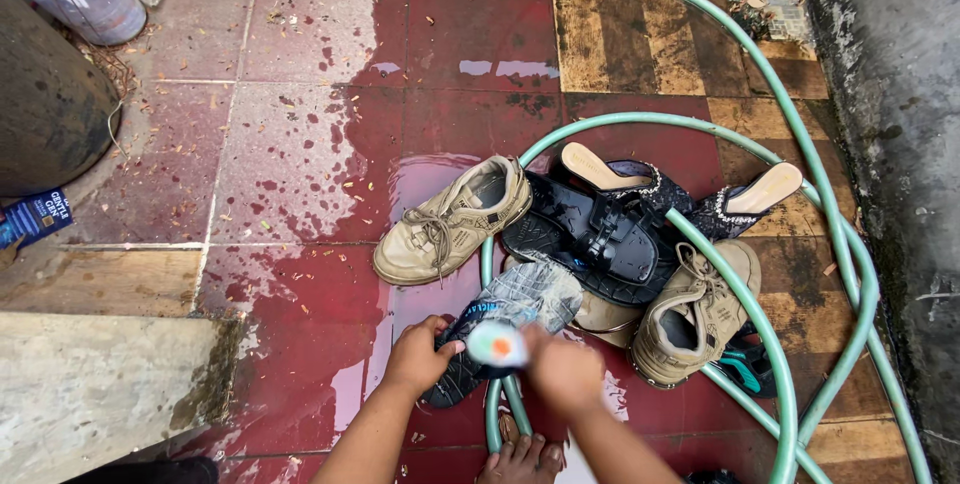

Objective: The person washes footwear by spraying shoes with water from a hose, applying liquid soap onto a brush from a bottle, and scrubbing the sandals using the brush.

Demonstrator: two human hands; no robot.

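While lying on the wet red floor (330,174) beside the green hose (760,314), dark sandal (505,329) slanting lower-left to upper-right, left hand (418,352) closed on its heel, blurred right hand (562,369) gripping a brush (497,344).

Both forearms reaching forward from bottom edge, bare. Left hand (417,356) fingers curled in a grip, thumb out to the right. Right hand (565,372) blurred, closed, knuckles up, just beside left. Wrists near level. Bare toes (522,458) showing between the forearms.
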